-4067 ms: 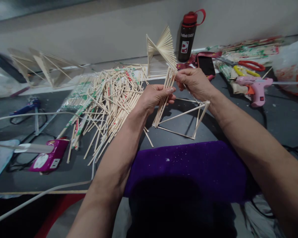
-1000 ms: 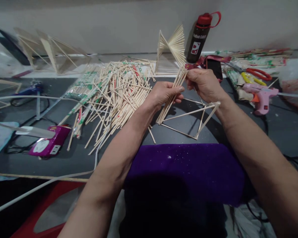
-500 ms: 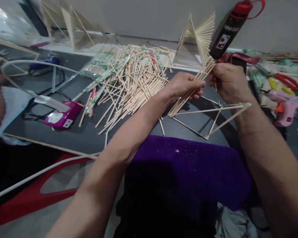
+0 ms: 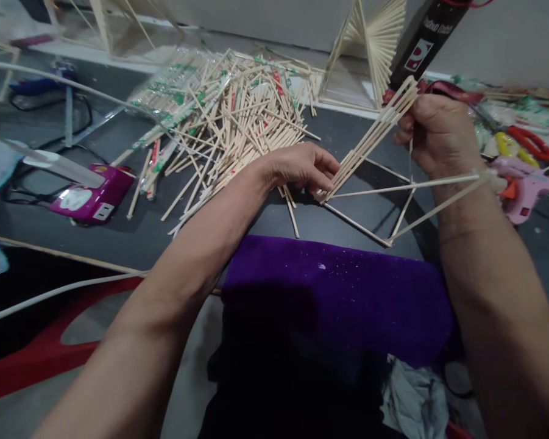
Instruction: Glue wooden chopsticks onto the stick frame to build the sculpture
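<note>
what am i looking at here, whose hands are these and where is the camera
There is no machine here: these are a person's own bare hands, seen by one camera worn on that person's head, looking forward and down. The right hand grips the upper corner of a stick frame, while the fingertips of the left hand are at its lower end; whether they pinch it is hard to tell. On the dark tabletop lie a heap of loose sticks, a pink glue gun and a magenta box. A dark bottle stands toward the wall, beside a fan-shaped stick piece.
</note>
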`<action>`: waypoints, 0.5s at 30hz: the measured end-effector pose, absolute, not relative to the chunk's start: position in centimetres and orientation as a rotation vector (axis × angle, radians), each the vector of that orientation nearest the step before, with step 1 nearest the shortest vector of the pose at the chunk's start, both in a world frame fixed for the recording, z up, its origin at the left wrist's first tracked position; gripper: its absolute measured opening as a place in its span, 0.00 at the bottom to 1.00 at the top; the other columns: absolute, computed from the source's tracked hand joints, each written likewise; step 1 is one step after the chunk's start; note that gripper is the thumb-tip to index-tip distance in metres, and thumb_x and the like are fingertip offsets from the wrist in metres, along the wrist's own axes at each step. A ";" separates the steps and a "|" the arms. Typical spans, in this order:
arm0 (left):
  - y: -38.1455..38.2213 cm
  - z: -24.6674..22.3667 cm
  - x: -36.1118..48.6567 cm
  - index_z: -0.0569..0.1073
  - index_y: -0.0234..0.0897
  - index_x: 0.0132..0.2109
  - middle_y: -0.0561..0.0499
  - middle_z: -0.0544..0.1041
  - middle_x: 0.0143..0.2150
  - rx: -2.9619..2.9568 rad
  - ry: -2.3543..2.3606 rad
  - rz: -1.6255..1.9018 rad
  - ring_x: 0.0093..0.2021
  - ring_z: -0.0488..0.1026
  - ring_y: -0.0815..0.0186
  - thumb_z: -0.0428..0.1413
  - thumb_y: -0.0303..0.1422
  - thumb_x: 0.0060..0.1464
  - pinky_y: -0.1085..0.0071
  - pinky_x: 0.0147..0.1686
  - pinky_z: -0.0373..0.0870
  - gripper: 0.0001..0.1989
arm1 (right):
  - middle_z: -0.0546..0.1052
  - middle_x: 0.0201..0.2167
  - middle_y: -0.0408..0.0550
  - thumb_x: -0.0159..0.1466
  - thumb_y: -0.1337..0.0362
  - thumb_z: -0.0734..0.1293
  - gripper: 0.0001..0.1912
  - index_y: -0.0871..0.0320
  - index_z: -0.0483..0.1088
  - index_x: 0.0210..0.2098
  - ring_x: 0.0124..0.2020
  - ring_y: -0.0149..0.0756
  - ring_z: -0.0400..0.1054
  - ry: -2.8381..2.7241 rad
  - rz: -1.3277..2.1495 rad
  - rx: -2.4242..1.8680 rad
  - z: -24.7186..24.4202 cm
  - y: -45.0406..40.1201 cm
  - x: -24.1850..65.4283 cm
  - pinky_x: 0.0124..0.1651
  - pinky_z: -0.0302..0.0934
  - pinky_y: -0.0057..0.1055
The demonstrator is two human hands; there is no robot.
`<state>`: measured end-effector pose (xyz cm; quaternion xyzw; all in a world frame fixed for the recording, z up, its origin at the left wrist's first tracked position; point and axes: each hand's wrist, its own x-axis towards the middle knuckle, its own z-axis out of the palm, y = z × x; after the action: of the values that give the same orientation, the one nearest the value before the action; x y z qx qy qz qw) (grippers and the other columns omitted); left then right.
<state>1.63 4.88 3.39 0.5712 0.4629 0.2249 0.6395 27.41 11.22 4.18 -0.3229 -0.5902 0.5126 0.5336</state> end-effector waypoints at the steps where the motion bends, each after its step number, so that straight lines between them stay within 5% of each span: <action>1: 4.9 3.3 1.6 0.85 0.37 0.36 0.46 0.84 0.31 1.289 1.073 0.496 0.22 0.77 0.69 0.70 0.22 0.37 0.77 0.20 0.64 0.14 | 0.64 0.23 0.43 0.53 0.59 0.78 0.11 0.59 0.76 0.27 0.22 0.27 0.54 -1.413 1.221 -0.767 4.2 11.1 27.4 0.25 0.48 0.32; 8: 4.7 2.5 1.9 0.85 0.39 0.35 0.46 0.82 0.28 1.316 1.131 0.399 0.24 0.80 0.62 0.73 0.27 0.35 0.73 0.20 0.68 0.14 | 0.61 0.21 0.41 0.51 0.53 0.81 0.20 0.57 0.71 0.24 0.22 0.26 0.54 -1.443 1.226 -0.774 4.2 11.3 27.3 0.25 0.45 0.33; 15: 4.8 1.7 2.2 0.83 0.40 0.30 0.45 0.81 0.27 1.377 0.988 0.336 0.23 0.79 0.64 0.73 0.32 0.37 0.77 0.15 0.57 0.10 | 0.61 0.21 0.42 0.50 0.51 0.81 0.21 0.57 0.71 0.23 0.22 0.27 0.54 -1.480 1.223 -0.730 4.2 11.0 27.2 0.26 0.45 0.33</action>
<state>2.16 4.84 1.75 0.6059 0.4349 0.1477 0.6496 27.18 10.97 4.22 -0.3043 -0.6167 0.5095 0.5173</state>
